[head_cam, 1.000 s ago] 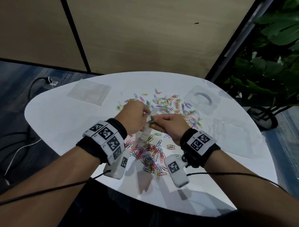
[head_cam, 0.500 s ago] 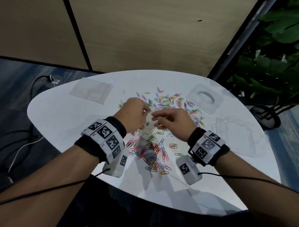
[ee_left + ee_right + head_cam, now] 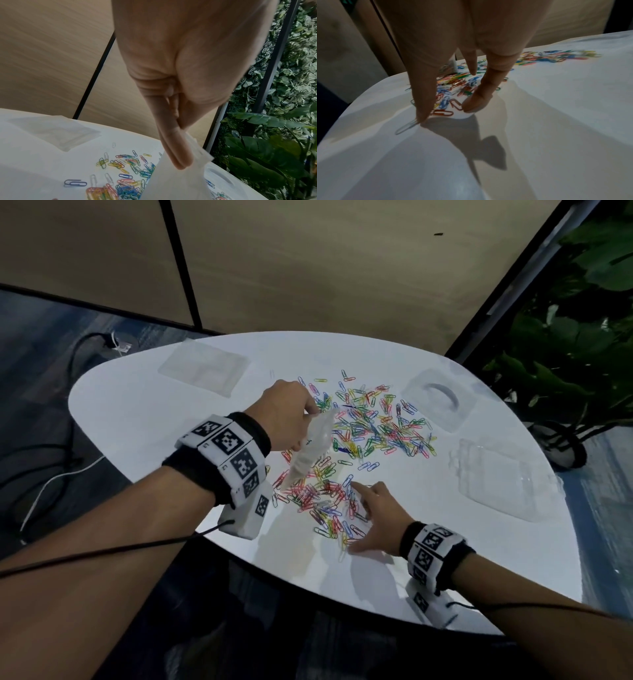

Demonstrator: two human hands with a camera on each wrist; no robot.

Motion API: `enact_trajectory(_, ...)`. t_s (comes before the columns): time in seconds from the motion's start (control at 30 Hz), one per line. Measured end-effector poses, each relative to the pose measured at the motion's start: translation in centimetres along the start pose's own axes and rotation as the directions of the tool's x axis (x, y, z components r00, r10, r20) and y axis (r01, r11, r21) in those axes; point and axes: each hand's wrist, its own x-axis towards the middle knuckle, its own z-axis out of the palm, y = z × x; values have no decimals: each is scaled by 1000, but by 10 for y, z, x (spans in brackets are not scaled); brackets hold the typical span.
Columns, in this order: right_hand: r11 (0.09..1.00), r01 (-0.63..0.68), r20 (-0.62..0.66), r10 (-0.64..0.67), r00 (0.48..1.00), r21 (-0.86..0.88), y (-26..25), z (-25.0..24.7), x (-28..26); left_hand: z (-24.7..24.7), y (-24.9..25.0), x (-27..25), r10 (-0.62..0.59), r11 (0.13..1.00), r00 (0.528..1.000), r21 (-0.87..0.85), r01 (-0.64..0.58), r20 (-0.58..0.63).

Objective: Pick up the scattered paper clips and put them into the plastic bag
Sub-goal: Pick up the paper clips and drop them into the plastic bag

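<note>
Coloured paper clips (image 3: 370, 426) lie scattered over the middle of the white table (image 3: 144, 426), with a denser heap (image 3: 322, 501) nearer me. My left hand (image 3: 291, 419) pinches the top of a small clear plastic bag (image 3: 310, 450), which hangs down over the heap; in the left wrist view the fingers (image 3: 178, 159) clamp the bag (image 3: 175, 180) at its mouth. My right hand (image 3: 373, 518) is spread open on the near edge of the heap. In the right wrist view its fingertips (image 3: 474, 106) touch the table among paper clips (image 3: 452, 92).
A flat stack of clear bags (image 3: 202, 368) lies at the far left of the table. A clear plastic lid with a handle (image 3: 438, 398) and a clear tray (image 3: 503, 477) sit at the right. Green plants (image 3: 579, 337) stand beyond the right edge; cables lie on the floor at left.
My right hand left the bag's mouth, dropped toward me and spread open on the near heap of clips. The left hand kept hold of the bag.
</note>
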Motion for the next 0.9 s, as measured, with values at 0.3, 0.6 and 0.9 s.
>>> enact_trajectory(0.3, 981, 157, -73, -166, 983, -114, -30, -1, 32, -8, -7, 2, -17, 1000, 1000, 23, 17, 6)
enact_trajectory(0.6, 995, 79, -182, -90, 979, -67, -23, -31, 38, -7, -4, 5, -33, 999, 999, 6, 33, 26)
enact_trajectory(0.9, 253, 137, -169, 111, 979, 958, -49, -116, 23, 2, 9, 7, -5, 1000, 999, 11, 4, 50)
